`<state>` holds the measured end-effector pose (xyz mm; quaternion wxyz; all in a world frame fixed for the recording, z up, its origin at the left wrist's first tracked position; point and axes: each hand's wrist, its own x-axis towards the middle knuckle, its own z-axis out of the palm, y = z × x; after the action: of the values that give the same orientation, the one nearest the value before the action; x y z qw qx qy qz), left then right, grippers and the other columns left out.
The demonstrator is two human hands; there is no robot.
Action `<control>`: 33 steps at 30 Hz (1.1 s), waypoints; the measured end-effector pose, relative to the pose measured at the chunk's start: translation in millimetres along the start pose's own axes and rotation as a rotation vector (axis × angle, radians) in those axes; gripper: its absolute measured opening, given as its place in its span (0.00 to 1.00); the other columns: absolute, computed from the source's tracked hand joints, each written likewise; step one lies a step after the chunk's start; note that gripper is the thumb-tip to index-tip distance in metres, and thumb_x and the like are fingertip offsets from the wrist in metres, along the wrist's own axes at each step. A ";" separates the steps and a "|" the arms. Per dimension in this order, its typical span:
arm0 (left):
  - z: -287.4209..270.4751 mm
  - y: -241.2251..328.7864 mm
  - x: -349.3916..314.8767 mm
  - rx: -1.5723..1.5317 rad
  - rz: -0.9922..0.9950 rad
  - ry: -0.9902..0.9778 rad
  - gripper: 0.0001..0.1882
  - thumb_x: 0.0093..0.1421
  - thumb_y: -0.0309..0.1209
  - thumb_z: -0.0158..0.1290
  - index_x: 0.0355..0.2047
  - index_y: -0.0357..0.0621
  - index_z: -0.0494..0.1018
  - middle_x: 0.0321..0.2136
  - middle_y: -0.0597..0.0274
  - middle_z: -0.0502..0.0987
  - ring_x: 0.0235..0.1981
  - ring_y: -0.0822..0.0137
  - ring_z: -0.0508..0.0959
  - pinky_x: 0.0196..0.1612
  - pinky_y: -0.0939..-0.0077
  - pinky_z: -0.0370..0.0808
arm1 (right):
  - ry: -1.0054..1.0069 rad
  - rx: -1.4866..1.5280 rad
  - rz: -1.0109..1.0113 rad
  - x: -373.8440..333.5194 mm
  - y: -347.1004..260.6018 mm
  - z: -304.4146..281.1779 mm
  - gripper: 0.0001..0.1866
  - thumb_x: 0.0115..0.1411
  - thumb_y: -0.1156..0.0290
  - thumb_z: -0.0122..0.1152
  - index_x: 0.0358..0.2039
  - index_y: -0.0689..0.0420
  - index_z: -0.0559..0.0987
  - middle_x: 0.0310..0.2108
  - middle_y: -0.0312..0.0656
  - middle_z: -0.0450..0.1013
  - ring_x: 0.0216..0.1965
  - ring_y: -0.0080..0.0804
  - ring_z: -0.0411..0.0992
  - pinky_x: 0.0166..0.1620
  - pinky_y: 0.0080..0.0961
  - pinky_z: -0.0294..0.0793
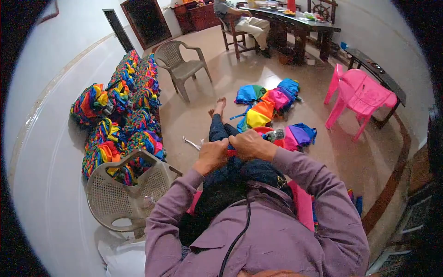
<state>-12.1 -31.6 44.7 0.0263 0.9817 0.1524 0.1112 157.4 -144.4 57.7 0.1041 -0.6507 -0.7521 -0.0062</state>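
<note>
Clenching a small red piece (pixel 231 153), the left grip (pixel 213 156) and right grip (pixel 254 144) have it between them.

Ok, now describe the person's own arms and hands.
Both arms wear long, plain mauve sleeves, the left and right creased, ending near the wrists. The left hand and right hand wear no gloves. A black cable crosses the matching top.

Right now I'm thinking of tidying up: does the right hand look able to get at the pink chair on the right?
Probably not: the right hand appears closed on red material, with multicoloured fabric and a stretch of floor between it and the pink chair.
</note>
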 end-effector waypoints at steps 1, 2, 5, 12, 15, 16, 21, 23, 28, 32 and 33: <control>-3.1 0.1 0.1 0.005 -0.002 0.000 0.09 0.57 0.34 0.57 0.34 0.44 0.71 0.27 0.50 0.80 0.30 0.47 0.83 0.29 0.50 0.77 | 0.004 0.002 -0.004 1.2 0.1 6.8 0.15 0.52 0.63 0.63 0.35 0.60 0.75 0.26 0.54 0.78 0.31 0.53 0.80 0.33 0.50 0.77; -6.6 0.5 0.9 0.016 -0.018 -0.025 0.10 0.57 0.35 0.57 0.35 0.44 0.71 0.27 0.49 0.81 0.30 0.47 0.83 0.29 0.50 0.77 | 0.085 -0.024 -0.027 3.5 1.7 17.5 0.15 0.53 0.64 0.62 0.35 0.60 0.75 0.26 0.54 0.78 0.31 0.53 0.80 0.33 0.49 0.77; -9.3 2.9 1.2 0.033 -0.055 -0.077 0.12 0.57 0.36 0.57 0.35 0.43 0.71 0.27 0.48 0.81 0.30 0.45 0.83 0.29 0.48 0.77 | 0.241 -0.073 -0.073 4.7 5.0 33.2 0.13 0.53 0.66 0.61 0.36 0.60 0.74 0.27 0.54 0.78 0.32 0.53 0.80 0.33 0.49 0.76; -21.5 -0.1 11.3 0.111 0.036 0.106 0.18 0.59 0.46 0.60 0.39 0.47 0.70 0.33 0.50 0.79 0.35 0.46 0.82 0.32 0.51 0.76 | 0.059 0.023 0.083 4.6 5.6 -12.6 0.15 0.58 0.60 0.62 0.39 0.57 0.75 0.29 0.51 0.79 0.33 0.51 0.81 0.35 0.48 0.77; -49.9 8.4 15.0 0.084 0.134 0.154 0.25 0.52 0.48 0.65 0.41 0.45 0.72 0.40 0.49 0.79 0.38 0.47 0.82 0.33 0.52 0.77 | 0.011 0.105 0.121 -3.7 12.2 -25.8 0.20 0.56 0.56 0.64 0.43 0.56 0.76 0.30 0.53 0.80 0.34 0.53 0.80 0.35 0.48 0.78; -59.5 11.6 14.0 0.072 0.180 0.181 0.29 0.48 0.50 0.68 0.41 0.44 0.73 0.43 0.49 0.80 0.39 0.48 0.82 0.34 0.52 0.78 | -0.012 0.143 0.137 -6.5 13.6 -29.4 0.22 0.55 0.54 0.66 0.45 0.56 0.76 0.31 0.54 0.80 0.34 0.54 0.80 0.35 0.48 0.78; -92.9 22.6 6.3 -0.113 0.291 0.284 0.34 0.48 0.47 0.71 0.51 0.47 0.72 0.39 0.53 0.80 0.39 0.49 0.82 0.38 0.61 0.79 | -0.062 0.304 0.100 -19.1 13.6 -43.6 0.27 0.52 0.53 0.71 0.48 0.53 0.77 0.28 0.49 0.80 0.31 0.45 0.81 0.34 0.41 0.78; -104.2 24.5 5.3 -0.207 0.333 0.404 0.38 0.46 0.45 0.73 0.54 0.46 0.71 0.42 0.54 0.80 0.41 0.53 0.83 0.41 0.63 0.80 | -0.061 0.658 0.032 -22.2 10.8 -49.9 0.27 0.46 0.54 0.74 0.44 0.56 0.80 0.25 0.46 0.79 0.28 0.39 0.79 0.33 0.38 0.78; -115.4 21.4 7.7 -0.594 0.181 0.464 0.37 0.49 0.41 0.72 0.55 0.40 0.70 0.49 0.50 0.79 0.46 0.57 0.83 0.49 0.64 0.79 | -0.133 1.018 0.026 -23.3 4.5 -74.3 0.30 0.43 0.57 0.77 0.45 0.59 0.81 0.27 0.35 0.79 0.30 0.25 0.75 0.35 0.29 0.76; -125.7 27.4 23.2 -1.133 0.124 0.478 0.40 0.50 0.35 0.70 0.61 0.39 0.66 0.47 0.51 0.80 0.44 0.58 0.83 0.48 0.64 0.79 | -0.173 1.045 0.085 -5.3 8.0 -67.6 0.32 0.42 0.58 0.77 0.48 0.60 0.79 0.36 0.33 0.79 0.36 0.24 0.75 0.40 0.26 0.76; -124.7 26.7 28.1 -1.358 0.160 0.449 0.40 0.51 0.35 0.69 0.62 0.38 0.65 0.45 0.51 0.80 0.43 0.57 0.83 0.48 0.64 0.79 | -0.166 1.093 0.089 -2.6 8.1 -66.9 0.34 0.43 0.57 0.78 0.49 0.59 0.78 0.37 0.34 0.78 0.37 0.24 0.75 0.41 0.26 0.75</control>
<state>-6.3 -46.2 174.3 0.5909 0.7101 -0.0213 0.3823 175.6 -155.4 121.7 0.3673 -0.5315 -0.6233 0.4407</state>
